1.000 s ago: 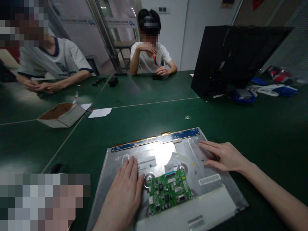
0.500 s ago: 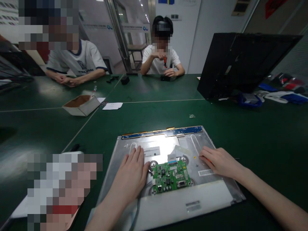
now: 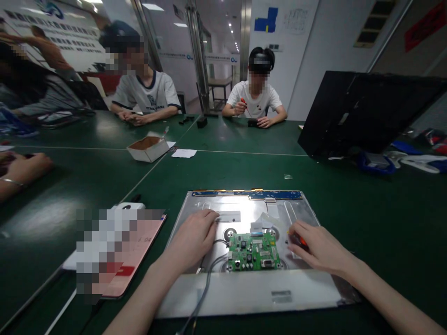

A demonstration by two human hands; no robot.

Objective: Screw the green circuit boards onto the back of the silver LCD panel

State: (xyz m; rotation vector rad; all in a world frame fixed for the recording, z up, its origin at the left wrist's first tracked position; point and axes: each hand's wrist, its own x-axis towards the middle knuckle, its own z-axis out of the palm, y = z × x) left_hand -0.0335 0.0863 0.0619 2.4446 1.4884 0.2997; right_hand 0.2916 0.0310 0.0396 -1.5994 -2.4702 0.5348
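The right hand gripped a red tool, the left hand's hold unclear; slipping risked scratching the circuit board between them.

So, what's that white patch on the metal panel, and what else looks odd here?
Head view: likely lamp glare off the panel; blocky squares hide parts of the pink screen; the table is shiny left, darker right.

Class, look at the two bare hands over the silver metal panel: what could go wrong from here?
The thin grey cables curve from the green circuit board past the left hand, so a careless sweep might tug them. The right hand grips a red-and-black tool close to the board; a slip could scratch it.
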